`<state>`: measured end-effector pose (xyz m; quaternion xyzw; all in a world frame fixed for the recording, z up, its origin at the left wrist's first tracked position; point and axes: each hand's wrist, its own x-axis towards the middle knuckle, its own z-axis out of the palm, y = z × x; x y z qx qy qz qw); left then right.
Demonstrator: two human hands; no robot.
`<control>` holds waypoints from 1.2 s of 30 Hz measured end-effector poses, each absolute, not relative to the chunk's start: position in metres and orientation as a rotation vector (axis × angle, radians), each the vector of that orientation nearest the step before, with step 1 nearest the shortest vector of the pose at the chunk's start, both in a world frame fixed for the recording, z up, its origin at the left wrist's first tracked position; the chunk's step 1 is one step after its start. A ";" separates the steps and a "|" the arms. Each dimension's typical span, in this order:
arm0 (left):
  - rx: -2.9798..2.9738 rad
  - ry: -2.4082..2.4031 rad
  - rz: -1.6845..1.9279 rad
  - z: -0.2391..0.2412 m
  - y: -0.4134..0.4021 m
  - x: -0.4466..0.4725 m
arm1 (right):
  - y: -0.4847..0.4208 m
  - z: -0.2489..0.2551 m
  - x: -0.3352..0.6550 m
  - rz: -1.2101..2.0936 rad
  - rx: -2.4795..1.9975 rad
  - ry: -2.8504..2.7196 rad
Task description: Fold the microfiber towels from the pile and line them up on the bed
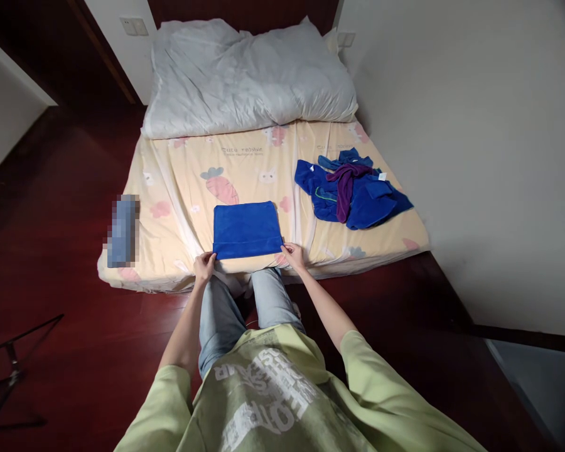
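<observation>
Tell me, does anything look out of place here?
The crumpled heap of blue and purple cloths at right looks messy beside the flat blue cloth. At left, a pixelated bluish object looks odd, too blurred to identify.

Green shirt (268,398) (white lettering (282,386)), pale jeans (222,323)

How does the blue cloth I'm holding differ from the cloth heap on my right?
The blue cloth lies flat; the heap is crumpled. The blue cloth is plain blue; the heap includes purple. Left hand and right hand hold the blue cloth; neither touches the heap. Both lie on the bed.
</observation>
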<state>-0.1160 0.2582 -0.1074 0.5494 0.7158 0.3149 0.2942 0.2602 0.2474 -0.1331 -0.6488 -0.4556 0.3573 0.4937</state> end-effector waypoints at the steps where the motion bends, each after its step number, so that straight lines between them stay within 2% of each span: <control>1: 1.458 1.902 0.837 -0.107 0.258 -0.116 | 0.248 -0.133 0.260 0.870 -1.572 -1.103; 24: 1.392 1.932 0.880 -0.106 0.259 -0.111 | 0.255 -0.137 0.256 0.872 -1.617 -0.949; 36: 1.457 2.015 0.942 -0.109 0.259 -0.104 | 0.254 -0.131 0.250 0.811 -1.660 -1.041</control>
